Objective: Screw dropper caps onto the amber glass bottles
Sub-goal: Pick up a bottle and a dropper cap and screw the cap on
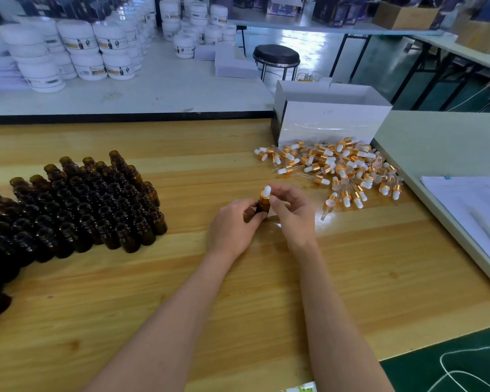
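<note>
My left hand (232,226) grips a small amber glass bottle (263,206) held upright above the middle of the wooden table (238,292). A dropper cap (265,193) with a gold collar and white rubber bulb sits on the bottle's neck. My right hand (292,210) pinches that cap with thumb and fingers. Several open amber bottles (77,207) stand packed together on the left of the table. A loose pile of dropper caps (340,168) lies to the right, behind my hands.
A white cardboard box (331,120) stands behind the cap pile. A pale side table with a paper stack (470,210) borders the right edge. White jars (82,49) crowd the far bench, with a round stool (276,56) beyond it.
</note>
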